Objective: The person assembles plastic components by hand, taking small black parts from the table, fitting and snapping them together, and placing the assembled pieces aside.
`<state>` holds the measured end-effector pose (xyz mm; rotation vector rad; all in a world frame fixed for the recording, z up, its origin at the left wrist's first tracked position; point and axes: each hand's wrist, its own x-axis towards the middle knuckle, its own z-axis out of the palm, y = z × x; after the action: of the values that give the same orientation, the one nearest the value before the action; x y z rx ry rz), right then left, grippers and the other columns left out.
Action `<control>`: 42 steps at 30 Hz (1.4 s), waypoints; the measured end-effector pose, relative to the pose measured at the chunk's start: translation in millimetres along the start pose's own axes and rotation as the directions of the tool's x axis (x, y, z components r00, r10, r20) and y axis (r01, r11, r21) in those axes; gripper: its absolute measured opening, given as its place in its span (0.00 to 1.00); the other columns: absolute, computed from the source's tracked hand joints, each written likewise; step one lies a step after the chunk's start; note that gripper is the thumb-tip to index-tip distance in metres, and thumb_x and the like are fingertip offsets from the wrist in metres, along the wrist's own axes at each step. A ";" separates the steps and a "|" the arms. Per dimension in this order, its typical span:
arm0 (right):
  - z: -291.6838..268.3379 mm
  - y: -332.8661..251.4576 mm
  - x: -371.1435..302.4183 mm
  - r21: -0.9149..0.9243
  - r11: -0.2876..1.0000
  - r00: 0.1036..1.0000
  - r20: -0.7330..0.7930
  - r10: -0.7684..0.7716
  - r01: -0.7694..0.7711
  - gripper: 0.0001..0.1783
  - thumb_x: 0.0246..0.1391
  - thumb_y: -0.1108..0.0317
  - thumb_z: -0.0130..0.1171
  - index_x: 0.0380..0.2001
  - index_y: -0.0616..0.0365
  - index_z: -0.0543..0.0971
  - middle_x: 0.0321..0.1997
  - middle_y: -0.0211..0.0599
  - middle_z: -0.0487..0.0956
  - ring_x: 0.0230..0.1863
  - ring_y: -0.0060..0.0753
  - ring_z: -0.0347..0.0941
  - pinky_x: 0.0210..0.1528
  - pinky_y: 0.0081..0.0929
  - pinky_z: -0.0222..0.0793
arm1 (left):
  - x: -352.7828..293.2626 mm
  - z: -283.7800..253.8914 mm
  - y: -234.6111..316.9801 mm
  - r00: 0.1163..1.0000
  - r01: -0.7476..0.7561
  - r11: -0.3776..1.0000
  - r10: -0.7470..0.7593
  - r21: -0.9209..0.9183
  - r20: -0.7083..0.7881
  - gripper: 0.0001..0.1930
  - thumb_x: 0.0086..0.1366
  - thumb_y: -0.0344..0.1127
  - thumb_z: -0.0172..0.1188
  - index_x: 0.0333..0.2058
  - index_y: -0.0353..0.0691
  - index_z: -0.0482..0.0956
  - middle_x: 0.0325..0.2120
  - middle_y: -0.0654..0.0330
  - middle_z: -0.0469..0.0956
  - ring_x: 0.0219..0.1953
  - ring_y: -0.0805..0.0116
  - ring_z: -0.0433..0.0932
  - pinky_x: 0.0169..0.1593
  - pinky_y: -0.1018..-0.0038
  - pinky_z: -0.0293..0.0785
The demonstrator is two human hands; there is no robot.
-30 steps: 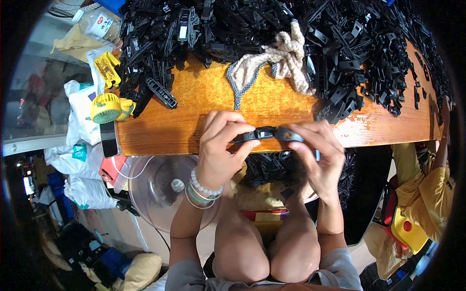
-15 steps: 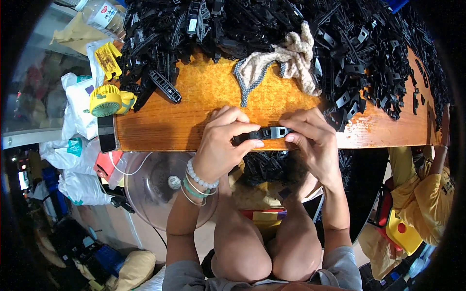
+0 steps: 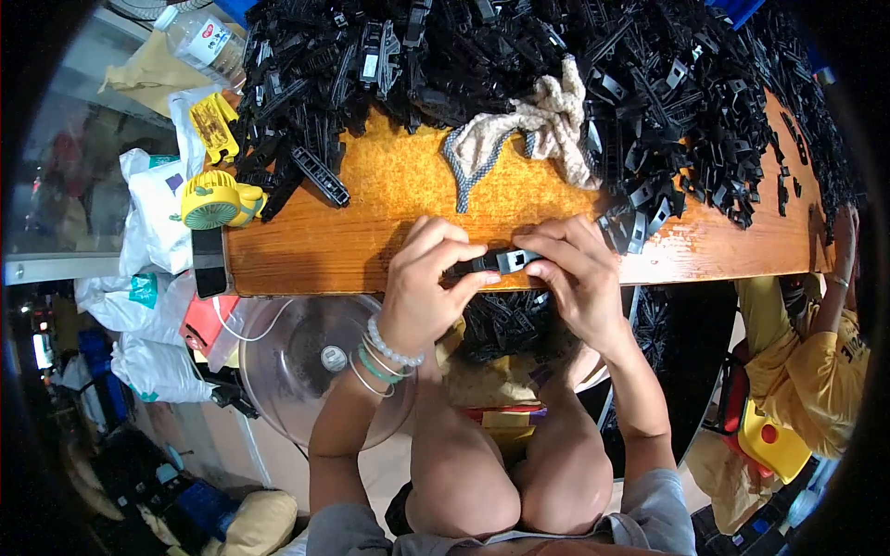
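Close to the near edge of the wooden table (image 3: 389,199), my left hand (image 3: 422,283) is closed on a narrow black plastic part (image 3: 482,266), pinched between thumb and fingers. At the part's right end sits a shiny grey clip-like piece (image 3: 513,260) with a dark slot. The thumb and fingertips of my right hand (image 3: 584,278) are closed on that grey piece. The two pieces touch, but my fingers hide how far they fit together. Beyond my hands lies a crumpled beige cloth (image 3: 552,125) with a dark patterned border.
Heaps of black plastic parts (image 3: 464,65) cover the table's far side, with grey clips (image 3: 658,215) at right. A yellow fan (image 3: 211,199), phone (image 3: 209,264) and bottle (image 3: 209,46) stand left. Below is a clear basin (image 3: 278,398); a person in yellow (image 3: 816,371) sits right.
My right hand has shifted left, closer to my left hand. The grey piece has moved slightly left with it. The whole view has shifted a little.
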<state>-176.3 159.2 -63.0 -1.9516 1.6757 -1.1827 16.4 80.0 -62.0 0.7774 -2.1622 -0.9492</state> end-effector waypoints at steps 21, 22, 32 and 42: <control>-30.2 -23.6 -11.7 0.581 0.535 0.768 0.596 0.234 -0.614 0.19 0.51 0.68 0.67 0.46 0.65 0.79 0.39 0.39 0.82 0.32 0.26 0.77 0.35 0.24 0.72 | -26.4 1.2 26.0 0.882 -0.471 0.879 0.470 0.070 0.037 0.14 0.50 0.22 0.65 0.38 0.27 0.77 0.36 0.52 0.75 0.31 0.58 0.78 0.33 0.68 0.77; -32.2 -23.4 -11.2 0.549 0.423 0.683 0.669 0.294 -0.721 0.18 0.52 0.69 0.67 0.46 0.65 0.80 0.38 0.36 0.82 0.28 0.19 0.74 0.30 0.19 0.70 | -24.3 2.6 27.7 0.877 -0.480 0.875 0.479 0.065 0.037 0.13 0.51 0.22 0.64 0.38 0.27 0.77 0.36 0.52 0.75 0.31 0.59 0.78 0.33 0.68 0.77; -16.0 -9.5 -1.9 -0.003 0.999 0.998 0.043 0.051 -0.051 0.21 0.40 0.72 0.69 0.42 0.60 0.82 0.40 0.37 0.78 0.45 0.43 0.70 0.49 0.34 0.65 | 7.2 -7.0 -1.3 0.984 -0.175 0.934 0.179 0.310 0.016 0.15 0.45 0.34 0.72 0.33 0.38 0.81 0.29 0.62 0.73 0.36 0.63 0.70 0.41 0.66 0.64; 12.1 -4.9 5.9 0.145 0.989 0.999 0.006 0.038 -0.039 0.12 0.43 0.78 0.65 0.35 0.63 0.82 0.36 0.40 0.77 0.40 0.41 0.72 0.44 0.34 0.66 | 4.2 -11.6 -7.7 0.995 -0.082 0.995 0.080 0.051 0.055 0.20 0.43 0.34 0.75 0.36 0.35 0.81 0.30 0.57 0.73 0.34 0.61 0.72 0.40 0.69 0.68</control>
<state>-164.2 151.8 -64.8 -1.8245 1.5710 -1.2492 24.4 68.0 -60.6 0.6912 -2.2554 -0.8831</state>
